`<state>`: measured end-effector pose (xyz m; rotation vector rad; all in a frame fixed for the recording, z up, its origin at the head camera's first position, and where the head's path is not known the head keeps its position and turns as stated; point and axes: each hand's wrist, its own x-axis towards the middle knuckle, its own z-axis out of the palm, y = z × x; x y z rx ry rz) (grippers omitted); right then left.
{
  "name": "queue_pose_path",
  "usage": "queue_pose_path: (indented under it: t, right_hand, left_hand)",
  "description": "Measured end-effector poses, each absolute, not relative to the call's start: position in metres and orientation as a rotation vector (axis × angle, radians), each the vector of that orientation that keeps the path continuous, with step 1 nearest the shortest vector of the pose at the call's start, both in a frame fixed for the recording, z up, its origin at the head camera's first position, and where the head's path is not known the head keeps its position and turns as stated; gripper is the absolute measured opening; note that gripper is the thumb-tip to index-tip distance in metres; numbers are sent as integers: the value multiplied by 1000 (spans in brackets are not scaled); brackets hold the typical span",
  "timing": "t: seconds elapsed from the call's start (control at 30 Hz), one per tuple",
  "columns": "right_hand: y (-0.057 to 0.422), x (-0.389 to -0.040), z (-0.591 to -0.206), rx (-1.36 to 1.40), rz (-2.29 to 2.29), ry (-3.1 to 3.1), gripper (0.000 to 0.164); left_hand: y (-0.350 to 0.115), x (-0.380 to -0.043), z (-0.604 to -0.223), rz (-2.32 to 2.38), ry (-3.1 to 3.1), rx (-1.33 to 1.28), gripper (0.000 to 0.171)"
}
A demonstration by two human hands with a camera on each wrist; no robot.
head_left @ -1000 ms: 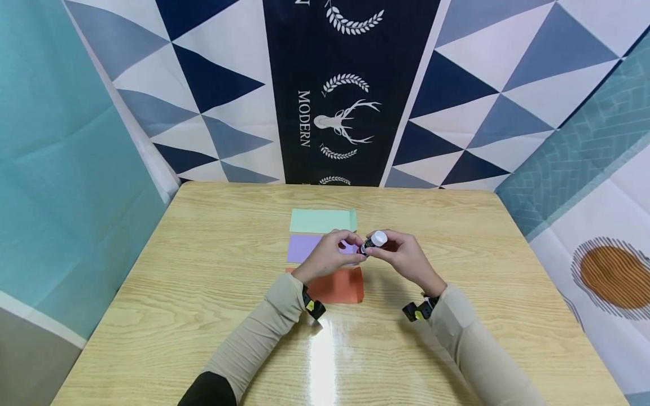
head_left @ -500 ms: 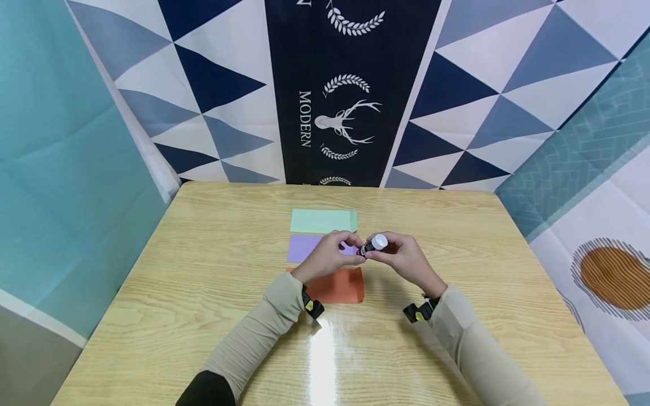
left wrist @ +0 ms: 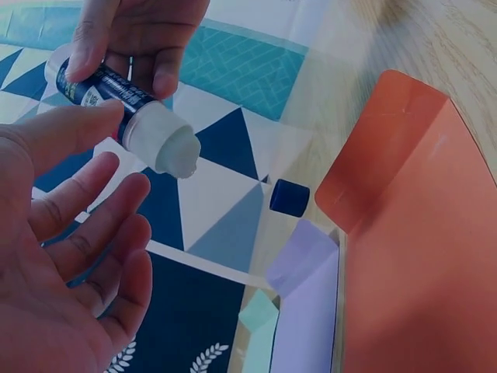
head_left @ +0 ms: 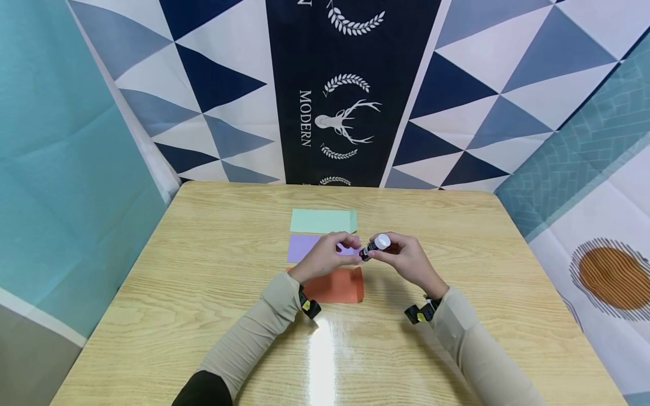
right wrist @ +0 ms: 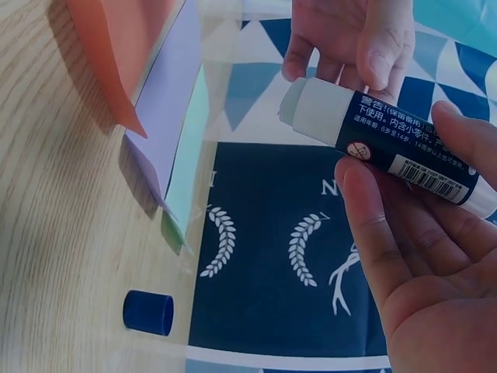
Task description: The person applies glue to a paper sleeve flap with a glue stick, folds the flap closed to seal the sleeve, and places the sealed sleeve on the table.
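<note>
A dark-blue glue stick (head_left: 376,247) with its white glue end bare (left wrist: 178,151) is held up over the table. My right hand (head_left: 403,256) pinches its barrel between thumb and fingers, as the right wrist view shows, with the glue stick (right wrist: 411,148) tilted. Beside the bare end my left hand (head_left: 330,256) has its fingers loosely bent and nothing gripped; whether its thumb touches the barrel I cannot tell. Below lie an orange envelope (head_left: 335,286), a purple envelope (head_left: 302,248) and a mint-green envelope (head_left: 322,220), their flaps toward the right.
A small blue cap (right wrist: 147,312) lies on the wooden table (head_left: 203,254), close to the envelope flaps; the head view does not show it. Patterned cloth (head_left: 335,101) hangs behind the table's far edge.
My left hand has shifted slightly left, away from the glue stick. The right hand with the glue stick has moved a little right. The envelopes have stayed put.
</note>
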<state>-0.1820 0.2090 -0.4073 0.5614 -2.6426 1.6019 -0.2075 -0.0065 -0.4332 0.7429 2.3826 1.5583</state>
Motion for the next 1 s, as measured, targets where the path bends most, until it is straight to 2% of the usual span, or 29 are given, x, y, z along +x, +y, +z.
queue_pose_path:
  t: [0.7,1.0]
  right_hand:
    - [212,-183,-408,535,1597,-2661,25]
    - [213,-183,-409,518,1592,-2665,26]
  left_hand:
    - [-16,-205,-435,1273,2550,694,23]
    - [-21,-202,-440,1159,2554,680,29]
